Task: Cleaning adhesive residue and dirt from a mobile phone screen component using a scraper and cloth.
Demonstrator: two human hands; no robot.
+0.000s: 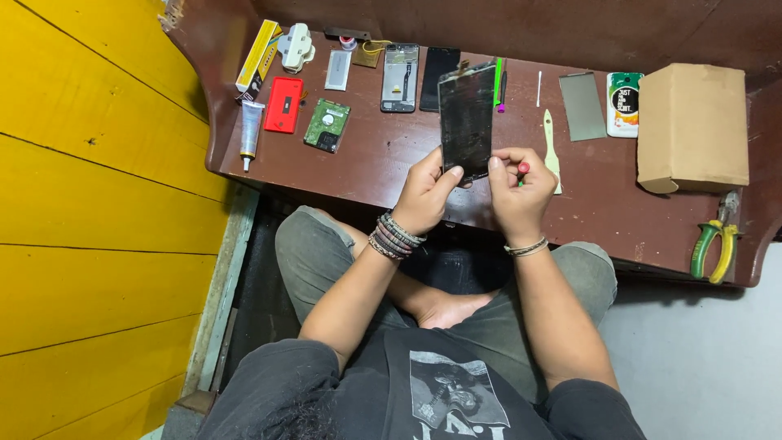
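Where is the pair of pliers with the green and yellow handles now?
In the head view, the pliers lie at the far right edge of the brown table, just below the cardboard box, away from both hands.

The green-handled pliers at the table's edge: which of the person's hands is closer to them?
The right hand. It grips the dark phone screen mid-table, with the pliers further out on its own side. The left hand holds the screen's other edge, farther from the pliers.

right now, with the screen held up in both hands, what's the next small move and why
Probably lower the phone screen flat onto the table. Both hands, left and right, pinch only its bottom edge, so the panel stands tall and unsupported above the fingers.
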